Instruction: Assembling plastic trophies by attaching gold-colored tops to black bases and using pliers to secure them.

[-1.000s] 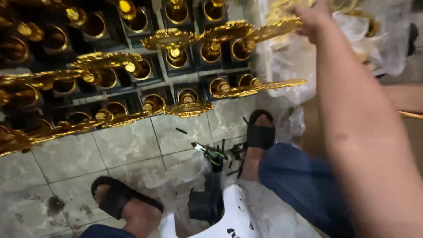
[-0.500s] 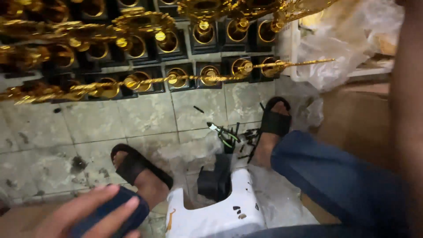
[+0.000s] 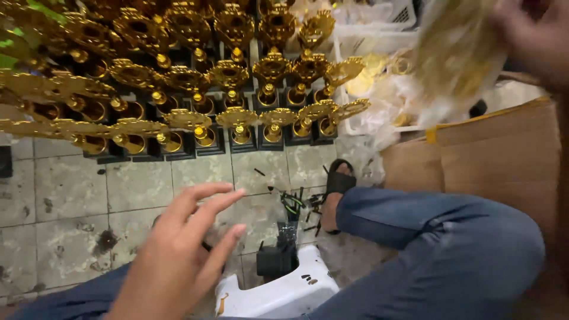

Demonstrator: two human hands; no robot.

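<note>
Since the earlier frame the left hand (image 3: 178, 255) has risen into full view, fingers spread and holding nothing, over the tiled floor (image 3: 65, 189). Rows of gold trophies (image 3: 237, 89) stand beyond. At right, the right hand (image 3: 533, 35) grips what seems a blurred gold trophy piece (image 3: 456, 59); swinging it fast could knock the rows over.

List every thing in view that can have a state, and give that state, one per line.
left hand: open, fingers spread, holding nothing
right hand: raised at the top right, blurred, gripping a gold piece
gold piece: lifted, motion-blurred, shape unclear
gold trophies: upright in rows on black bases
cardboard box: standing beside the right knee
white stool: on the tiled floor between the legs
black sandal: worn on the right foot
</note>
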